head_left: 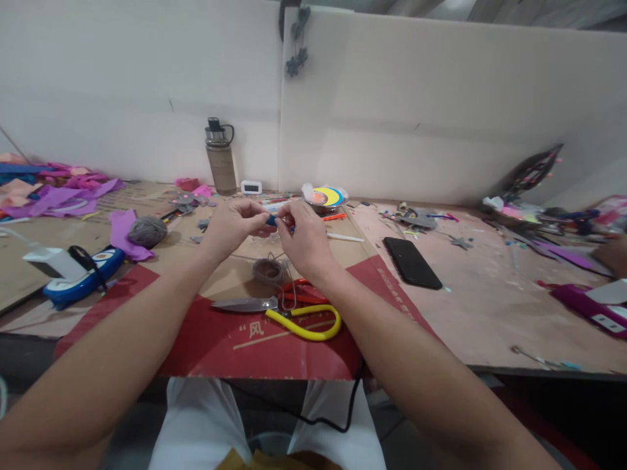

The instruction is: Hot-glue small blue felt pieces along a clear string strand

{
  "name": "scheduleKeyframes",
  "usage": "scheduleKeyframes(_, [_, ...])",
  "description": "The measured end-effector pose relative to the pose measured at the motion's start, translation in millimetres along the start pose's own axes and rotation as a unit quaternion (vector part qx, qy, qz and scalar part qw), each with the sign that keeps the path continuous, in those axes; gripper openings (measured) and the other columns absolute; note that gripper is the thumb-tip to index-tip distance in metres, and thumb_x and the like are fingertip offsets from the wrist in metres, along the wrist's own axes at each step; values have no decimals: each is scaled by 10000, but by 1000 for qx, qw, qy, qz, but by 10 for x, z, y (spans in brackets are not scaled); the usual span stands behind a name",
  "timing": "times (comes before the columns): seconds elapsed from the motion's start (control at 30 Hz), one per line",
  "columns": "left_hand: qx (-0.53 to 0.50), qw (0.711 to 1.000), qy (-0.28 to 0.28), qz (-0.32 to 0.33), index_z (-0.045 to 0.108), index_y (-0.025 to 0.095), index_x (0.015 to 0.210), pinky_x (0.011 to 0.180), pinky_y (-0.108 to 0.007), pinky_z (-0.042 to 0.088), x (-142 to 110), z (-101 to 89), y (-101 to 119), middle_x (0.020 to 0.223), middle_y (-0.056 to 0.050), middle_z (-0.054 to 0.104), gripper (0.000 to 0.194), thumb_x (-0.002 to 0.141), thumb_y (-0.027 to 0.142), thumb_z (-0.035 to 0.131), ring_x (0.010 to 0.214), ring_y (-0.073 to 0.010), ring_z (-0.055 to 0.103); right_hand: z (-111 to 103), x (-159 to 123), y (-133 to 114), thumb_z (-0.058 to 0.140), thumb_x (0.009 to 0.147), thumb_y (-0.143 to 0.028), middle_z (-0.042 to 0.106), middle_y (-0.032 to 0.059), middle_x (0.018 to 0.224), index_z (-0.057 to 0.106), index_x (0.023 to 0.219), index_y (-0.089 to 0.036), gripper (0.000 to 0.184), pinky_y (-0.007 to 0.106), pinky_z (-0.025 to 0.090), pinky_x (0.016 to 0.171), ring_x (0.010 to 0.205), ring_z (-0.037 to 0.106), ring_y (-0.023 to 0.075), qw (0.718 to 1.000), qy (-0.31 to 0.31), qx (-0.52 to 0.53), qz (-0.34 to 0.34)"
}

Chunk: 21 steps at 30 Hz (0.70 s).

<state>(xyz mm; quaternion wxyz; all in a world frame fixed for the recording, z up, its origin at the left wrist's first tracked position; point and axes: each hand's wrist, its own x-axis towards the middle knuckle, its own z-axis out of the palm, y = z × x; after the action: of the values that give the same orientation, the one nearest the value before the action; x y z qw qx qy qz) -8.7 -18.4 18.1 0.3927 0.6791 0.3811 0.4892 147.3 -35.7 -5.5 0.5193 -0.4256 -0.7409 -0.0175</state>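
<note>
My left hand point(232, 225) and my right hand point(306, 240) meet over the middle of the table, their fingertips pinched together. Between them is a small blue piece point(271, 220), too small and blurred to name. The fingers of both hands press on it and partly hide it. Below the hands lies a loose coil of grey yarn point(268, 269), with a strand trailing down over a pair of scissors point(304, 331). The scissors have one yellow and one red handle, and their blades point left on a red paper sheet point(206, 349).
A grey yarn ball point(147, 231) and a blue power strip point(83, 281) lie to the left. Behind stand a water bottle point(221, 160), a small digital clock point(251, 188) and a round dish point(337, 196). A black phone point(411, 262) lies right. Another person's hand point(614, 256) shows at far right.
</note>
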Motion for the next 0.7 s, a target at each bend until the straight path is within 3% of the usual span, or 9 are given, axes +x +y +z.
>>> scheduleKeyframes(0.2, [-3, 1000, 25, -6, 651, 135, 755, 675, -296, 594, -6, 32, 3, 690, -41, 698, 194, 713, 312, 717, 638, -160, 694, 23, 5, -31, 533, 827, -232, 583, 11, 721, 524, 737, -193, 99, 277, 385, 651, 668, 499, 127, 993, -7, 72, 92])
scheduleKeyframes(0.43, [-26, 999, 21, -20, 638, 139, 760, 692, -310, 592, -12, 49, 0, 693, -38, 695, 190, 710, 301, 723, 624, -157, 691, 38, 21, -54, 574, 779, -270, 579, -25, 645, 560, 701, -183, 118, 255, 390, 607, 595, 491, 103, 963, 7, 179, 201])
scheduleKeyframes(0.7, [-35, 999, 12, -20, 642, 130, 751, 686, -291, 587, 3, 45, -13, 694, -39, 702, 220, 694, 322, 733, 626, -153, 692, 104, 33, 35, 627, 718, -330, 563, -33, 618, 582, 683, -169, 170, 240, 382, 577, 579, 478, 94, 934, 11, 259, 247])
